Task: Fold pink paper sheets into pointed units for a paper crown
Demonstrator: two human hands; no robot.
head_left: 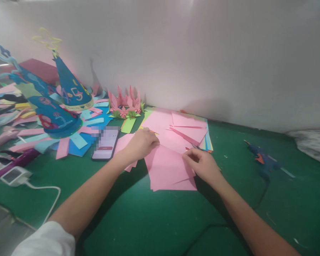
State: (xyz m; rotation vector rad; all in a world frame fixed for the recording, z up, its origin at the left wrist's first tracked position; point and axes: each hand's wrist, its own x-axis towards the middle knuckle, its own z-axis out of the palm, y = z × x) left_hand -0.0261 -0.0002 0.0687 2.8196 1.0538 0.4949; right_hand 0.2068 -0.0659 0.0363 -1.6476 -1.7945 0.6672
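A sheet of pink paper [168, 163] is held between my two hands, over other pink sheets on the green table. My left hand [143, 143] is closed at its upper left corner, fingers curled down. At the upper right corner, the thumb and fingers of my right hand [204, 163] pinch the sheet. Folded pink pieces [189, 131] lie just beyond, on a stack of coloured paper [209, 138]. A thin dark tool, mostly hidden, lies by my right fingers.
Left of my hands is a phone [106, 144]; behind it stand a pink paper crown [125, 103] and blue cone hats [72, 83] among paper strips. A white charger [16, 176] with a cable lies at the left. A glue gun [264, 160] rests at the right. A wall closes the back.
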